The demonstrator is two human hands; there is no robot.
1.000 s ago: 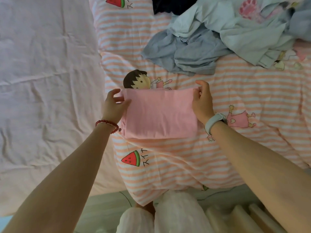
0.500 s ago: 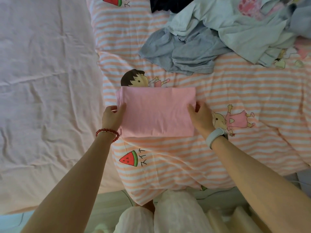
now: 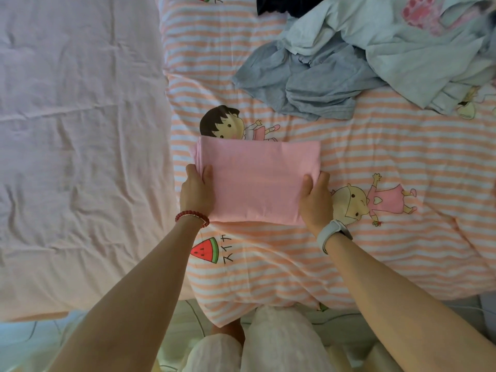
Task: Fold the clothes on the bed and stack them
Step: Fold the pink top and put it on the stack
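left hand (image 3: pixel 197 190) and right hand (image 3: pixel 315 201) grip opposite short edges of the folded pink garment (image 3: pixel 257 181), thumbs on top, fingers tucked beneath, likely to lift it flat without spoiling the fold. it lies on the striped quilt (image 3: pixel 375 157) on the bed. unfolded blue clothes (image 3: pixel 335 76) wait beyond.

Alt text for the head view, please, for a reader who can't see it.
Both hands grip a folded pink garment on a striped cartoon-print quilt: left hand at its left edge, right hand at its right edge, thumbs on top. A pile of unfolded blue clothes lies beyond, upper right.
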